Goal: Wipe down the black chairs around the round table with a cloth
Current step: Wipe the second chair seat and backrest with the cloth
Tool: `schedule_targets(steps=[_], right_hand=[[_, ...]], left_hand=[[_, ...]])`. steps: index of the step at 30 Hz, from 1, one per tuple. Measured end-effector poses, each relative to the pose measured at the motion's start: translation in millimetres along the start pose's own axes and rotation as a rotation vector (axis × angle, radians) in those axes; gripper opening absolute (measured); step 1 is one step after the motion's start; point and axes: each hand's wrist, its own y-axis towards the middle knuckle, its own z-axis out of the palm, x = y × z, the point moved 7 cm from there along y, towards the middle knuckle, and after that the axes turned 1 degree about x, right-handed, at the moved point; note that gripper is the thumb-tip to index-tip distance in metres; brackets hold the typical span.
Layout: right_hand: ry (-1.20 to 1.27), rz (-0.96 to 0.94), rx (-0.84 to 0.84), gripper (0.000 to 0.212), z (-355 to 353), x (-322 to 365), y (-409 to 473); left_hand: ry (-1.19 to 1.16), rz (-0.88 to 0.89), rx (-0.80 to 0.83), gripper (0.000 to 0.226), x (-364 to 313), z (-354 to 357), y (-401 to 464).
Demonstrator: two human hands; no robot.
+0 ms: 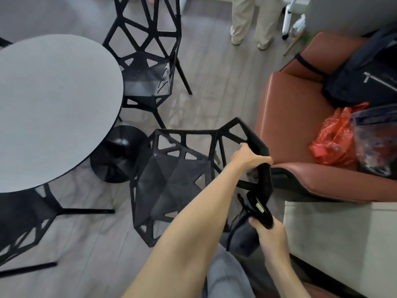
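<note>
While left hand [250, 157] grips top edge of nearest black chair's [171, 181] backrest, right hand [269, 234] pinches dark cloth [258, 208] just below that edge, nearer person. Backrest rim runs away from cloth toward round table [53, 108]; right hand nearer for wiping.

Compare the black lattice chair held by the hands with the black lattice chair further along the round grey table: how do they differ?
The near chair stands away from the grey round table, gripped by the left hand. The far chair stands untouched, its seat partly tucked under the table's edge. Both share the same black geometric frame.
</note>
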Motion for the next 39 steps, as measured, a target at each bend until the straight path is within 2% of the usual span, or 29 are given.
schedule_targets(steps=[6, 14, 20, 24, 28, 30, 32, 36, 39], right_hand=[[0.048, -0.025, 0.028, 0.020, 14.6, -3.0, -17.0], [0.049, -0.037, 0.131, 0.019, 82.1, 18.1, -22.3], [0.029, 0.002, 0.329, 0.009, 148.4, 19.7, -46.4], [-0.069, 0.010, 0.541, 0.006, 179.1, 16.2, -68.1], [-0.154, -0.014, 0.698, 0.015, 169.1, 30.5, -81.4], [-0.216, -0.008, 0.725, 0.014, 151.0, 37.4, -81.8], [-0.279, -0.029, 0.713, 0.019, 129.3, 47.5, -77.5], [-0.291, -0.083, 0.642, 0.026, 88.9, 77.1, -60.1], [-0.225, -0.118, 0.566, 0.043, 68.7, 105.4, -39.7]], left_hand=[[0.090, 0.046, 0.093, 0.130, -0.2, 12.9, 1.3], [0.064, 0.068, 0.080, 0.116, 19.8, -54.5, -7.9], [0.139, 0.031, 0.115, 0.107, 58.0, -107.3, -28.8], [0.156, -0.030, 0.174, 0.113, 96.6, -124.4, -55.3], [0.129, -0.078, 0.223, 0.131, 121.7, -122.1, -81.3], [0.147, -0.091, 0.248, 0.134, 125.0, -119.1, -94.4], [0.178, -0.096, 0.266, 0.129, 127.2, -114.8, -106.2], [0.209, -0.158, 0.296, 0.105, 137.5, -102.7, -121.2], [0.158, -0.189, 0.288, 0.114, 139.2, -93.3, -125.6]])
